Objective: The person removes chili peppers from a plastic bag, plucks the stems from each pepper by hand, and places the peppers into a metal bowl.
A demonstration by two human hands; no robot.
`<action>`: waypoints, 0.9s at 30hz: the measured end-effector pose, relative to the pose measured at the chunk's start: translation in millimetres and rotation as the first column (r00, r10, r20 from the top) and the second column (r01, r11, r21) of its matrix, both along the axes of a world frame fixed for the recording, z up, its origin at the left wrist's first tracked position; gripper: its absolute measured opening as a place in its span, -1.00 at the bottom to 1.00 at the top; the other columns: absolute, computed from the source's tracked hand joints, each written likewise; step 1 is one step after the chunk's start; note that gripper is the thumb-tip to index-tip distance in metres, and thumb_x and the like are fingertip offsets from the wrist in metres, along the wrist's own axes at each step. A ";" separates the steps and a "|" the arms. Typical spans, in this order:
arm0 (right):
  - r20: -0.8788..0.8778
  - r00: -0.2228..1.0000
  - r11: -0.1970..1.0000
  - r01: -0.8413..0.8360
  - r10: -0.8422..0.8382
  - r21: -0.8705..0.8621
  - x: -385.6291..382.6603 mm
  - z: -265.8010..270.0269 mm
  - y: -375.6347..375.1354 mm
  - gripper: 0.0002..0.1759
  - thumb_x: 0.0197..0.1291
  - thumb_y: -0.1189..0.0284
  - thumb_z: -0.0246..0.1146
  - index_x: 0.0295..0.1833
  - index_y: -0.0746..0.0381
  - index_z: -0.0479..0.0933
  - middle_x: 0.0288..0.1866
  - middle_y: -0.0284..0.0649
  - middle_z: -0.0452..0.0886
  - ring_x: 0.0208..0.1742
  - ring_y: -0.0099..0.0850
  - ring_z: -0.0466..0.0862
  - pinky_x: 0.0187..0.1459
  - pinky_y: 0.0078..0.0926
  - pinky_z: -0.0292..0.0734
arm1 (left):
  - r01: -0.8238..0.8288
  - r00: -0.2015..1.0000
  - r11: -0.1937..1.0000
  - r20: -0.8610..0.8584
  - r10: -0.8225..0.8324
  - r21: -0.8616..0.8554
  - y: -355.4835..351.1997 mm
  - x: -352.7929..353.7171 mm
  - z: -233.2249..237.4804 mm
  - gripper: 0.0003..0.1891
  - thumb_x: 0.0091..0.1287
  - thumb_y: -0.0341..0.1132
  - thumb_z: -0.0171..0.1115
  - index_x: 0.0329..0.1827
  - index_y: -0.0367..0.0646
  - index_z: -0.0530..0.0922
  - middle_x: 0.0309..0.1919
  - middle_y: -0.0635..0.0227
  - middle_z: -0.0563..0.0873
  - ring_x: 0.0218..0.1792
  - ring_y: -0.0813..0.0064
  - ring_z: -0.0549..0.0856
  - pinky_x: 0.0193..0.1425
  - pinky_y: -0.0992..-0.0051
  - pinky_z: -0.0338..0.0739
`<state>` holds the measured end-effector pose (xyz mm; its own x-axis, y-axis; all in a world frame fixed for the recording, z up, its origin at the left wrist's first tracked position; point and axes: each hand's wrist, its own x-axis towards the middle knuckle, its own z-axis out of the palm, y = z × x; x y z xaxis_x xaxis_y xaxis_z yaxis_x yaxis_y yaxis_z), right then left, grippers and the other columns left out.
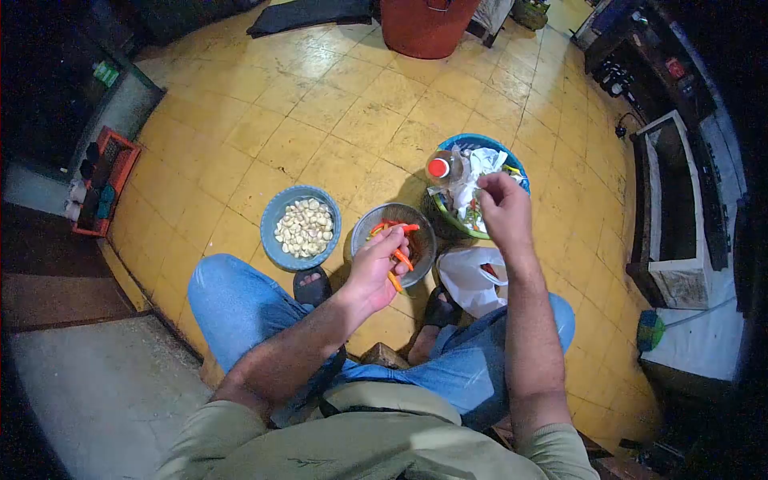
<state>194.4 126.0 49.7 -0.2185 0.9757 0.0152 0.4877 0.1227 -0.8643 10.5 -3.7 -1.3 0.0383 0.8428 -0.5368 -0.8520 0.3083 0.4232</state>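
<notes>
Several orange-red chili peppers [401,260] are held in my left hand [376,270], whose fingers wrap round them above the near edge of a metal mesh bowl [430,244]. More red and yellow chilies lie inside that bowl. My right hand [506,210] is over the right side of a waste basket [485,141], thumb and fingertips pinched together; whatever they hold is too small to name. White crumpled bags and a bottle with a red cap [438,167] fill the basket. Left of the mesh bowl, a blue-grey basin [266,226] holds many pale peeled cloves.
A white plastic bag [466,280] lies by my right foot. Further off stand a large red tub [424,28] and a dark flat mat [312,16]. An orange crate [120,180] is at the left; a shelf unit [680,264] is at the right.
</notes>
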 end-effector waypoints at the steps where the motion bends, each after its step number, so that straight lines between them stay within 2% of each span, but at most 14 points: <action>1: 0.164 0.984 0.982 0.036 -0.067 0.184 6.4 -3.7 4.6 -0.82 0.04 0.55 0.28 -0.18 0.26 0.61 -0.28 -0.19 0.65 -0.25 -0.36 0.62 -0.13 -0.39 0.53 | -0.011 1.000 1.000 -0.004 0.010 -0.014 0.2 0.4 0.4 -0.83 0.44 -0.22 0.16 -0.06 -0.11 0.50 -0.38 0.49 0.54 -0.46 0.69 0.48 -0.52 0.71 0.32; 2: 0.308 0.938 0.930 0.038 -0.159 0.365 9.8 -7.2 6.6 -0.77 0.01 0.57 0.27 -0.15 0.24 0.62 -0.22 -0.11 0.66 -0.19 -0.25 0.63 -0.07 -0.33 0.53 | -0.010 1.000 1.000 -0.003 0.010 -0.015 0.2 0.7 0.8 -0.83 0.44 -0.22 0.16 -0.06 -0.11 0.50 -0.38 0.49 0.54 -0.46 0.69 0.48 -0.52 0.71 0.32; 5: 0.352 0.930 0.916 -0.049 -0.103 0.397 8.8 -12.5 3.2 -0.71 -0.04 0.58 0.23 -0.13 0.22 0.63 -0.12 -0.03 0.64 -0.10 -0.10 0.61 0.00 -0.24 0.52 | -0.011 1.000 0.995 -0.018 0.009 -0.104 0.7 1.0 4.4 -0.70 0.45 -0.09 0.12 0.01 -0.13 0.51 -0.34 0.46 0.56 -0.40 0.65 0.51 -0.47 0.64 0.38; 6: 0.299 0.954 0.939 -0.109 0.007 0.325 4.4 -10.0 -1.2 -0.75 0.00 0.54 0.27 -0.14 0.23 0.64 -0.17 -0.07 0.65 -0.15 -0.14 0.63 -0.04 -0.25 0.53 | -0.025 1.000 0.993 -0.009 0.024 -0.119 0.7 1.5 2.4 -0.63 0.46 -0.03 0.06 0.07 -0.15 0.49 -0.32 0.43 0.56 -0.36 0.62 0.52 -0.43 0.59 0.41; 7: 0.298 0.955 0.939 -0.109 0.007 0.325 -2.4 -4.5 -7.6 -0.75 0.00 0.54 0.27 -0.14 0.23 0.64 -0.17 -0.07 0.65 -0.15 -0.14 0.63 -0.04 -0.25 0.53 | -0.039 0.999 0.990 -0.002 0.039 -0.135 0.6 1.7 0.0 -0.55 0.47 0.04 0.00 0.13 -0.16 0.48 -0.29 0.40 0.56 -0.32 0.58 0.53 -0.40 0.54 0.44; 9: 0.033 0.911 0.911 -0.411 0.411 -0.014 -19.3 7.4 -24.0 -0.76 -0.01 0.49 0.34 -0.15 0.22 0.65 -0.19 -0.09 0.66 -0.18 -0.14 0.64 -0.08 -0.25 0.55 | -0.041 0.999 0.990 0.007 0.043 -0.134 -0.2 0.8 -10.8 -0.51 0.49 0.06 -0.08 0.18 -0.18 0.46 -0.24 0.36 0.58 -0.26 0.53 0.55 -0.32 0.50 0.46; 11: -0.008 0.828 0.825 -0.560 0.561 -0.071 -34.7 9.8 -42.6 -0.76 -0.03 0.44 0.40 -0.17 0.21 0.67 -0.26 -0.11 0.65 -0.20 -0.15 0.65 -0.12 -0.26 0.56 | -0.044 0.999 0.990 0.015 0.046 -0.131 0.3 1.4 -10.2 -0.46 0.51 0.08 -0.16 0.23 -0.19 0.44 -0.19 0.32 0.59 -0.19 0.48 0.58 -0.25 0.46 0.49; 13: 0.059 0.737 0.727 -0.675 0.674 0.130 -47.3 -2.1 -55.5 -0.74 -0.02 0.50 0.43 -0.15 0.20 0.66 -0.33 -0.20 0.62 -0.28 -0.33 0.63 -0.27 -0.41 0.53 | -0.063 0.992 0.989 0.095 0.077 -0.134 1.7 4.7 -0.6 -0.46 0.53 0.07 -0.22 0.24 -0.21 0.43 -0.09 0.28 0.62 -0.10 0.41 0.61 -0.08 0.41 0.51; 14: 0.051 0.729 0.721 -0.683 0.683 0.113 -51.7 -6.3 -60.3 -0.81 -0.02 0.50 0.42 -0.21 0.20 0.66 -0.34 -0.19 0.62 -0.27 -0.30 0.63 -0.26 -0.38 0.53 | -0.062 0.993 0.989 0.095 0.075 -0.135 1.3 4.2 -3.8 -0.46 0.53 0.07 -0.22 0.24 -0.21 0.43 -0.09 0.28 0.62 -0.10 0.41 0.61 -0.08 0.41 0.51; 16: 0.109 0.732 0.720 -0.682 0.673 0.130 -56.5 -12.2 -63.1 -0.84 -0.02 0.50 0.41 -0.25 0.21 0.65 -0.34 -0.19 0.63 -0.27 -0.27 0.63 -0.23 -0.36 0.53 | -0.035 0.997 0.995 0.067 0.041 -0.097 -0.1 2.8 -9.1 -0.45 0.55 0.07 -0.28 0.21 -0.21 0.45 -0.02 0.26 0.62 -0.04 0.37 0.62 0.10 0.35 0.49; 20: 0.179 0.696 0.685 -0.717 0.696 0.128 -57.4 -20.9 -60.6 -0.90 -0.02 0.50 0.37 -0.33 0.23 0.63 -0.34 -0.17 0.62 -0.25 -0.18 0.63 -0.18 -0.27 0.54 | -0.044 0.996 0.998 0.072 0.047 -0.043 -0.2 9.0 -10.2 -0.45 0.55 0.07 -0.31 0.18 -0.19 0.47 -0.05 0.28 0.63 -0.05 0.40 0.62 0.11 0.33 0.49; 23: 0.275 0.679 0.681 -0.725 0.681 0.102 -58.5 -18.9 -61.1 -0.89 -0.03 0.48 0.36 -0.33 0.24 0.63 -0.34 -0.12 0.63 -0.22 -0.12 0.63 -0.15 -0.20 0.54 | -0.038 0.997 0.993 0.065 0.046 -0.115 0.4 8.6 -17.2 -0.46 0.56 0.06 -0.34 0.11 -0.16 0.50 -0.11 0.32 0.65 -0.09 0.42 0.62 0.06 0.34 0.50; 25: 0.336 0.683 0.699 -0.709 0.649 0.090 -58.1 -15.4 -61.0 -0.86 -0.04 0.45 0.36 -0.33 0.25 0.63 -0.33 -0.08 0.63 -0.19 -0.08 0.63 -0.12 -0.16 0.54 | -0.016 0.996 0.996 0.086 0.024 -0.091 -0.7 6.2 -13.8 -0.49 0.55 0.07 -0.32 0.07 -0.13 0.51 -0.20 0.40 0.64 -0.22 0.50 0.60 -0.12 0.42 0.49; 27: 0.367 0.727 0.768 -0.639 0.581 0.049 -56.9 -12.1 -57.4 -0.85 -0.04 0.46 0.36 -0.32 0.26 0.62 -0.33 -0.06 0.63 -0.18 -0.08 0.62 -0.12 -0.16 0.53 | 0.001 0.996 0.996 0.085 0.007 -0.090 -1.3 3.1 -6.0 -0.51 0.55 0.06 -0.30 0.08 -0.12 0.49 -0.24 0.45 0.60 -0.28 0.53 0.54 -0.17 0.46 0.44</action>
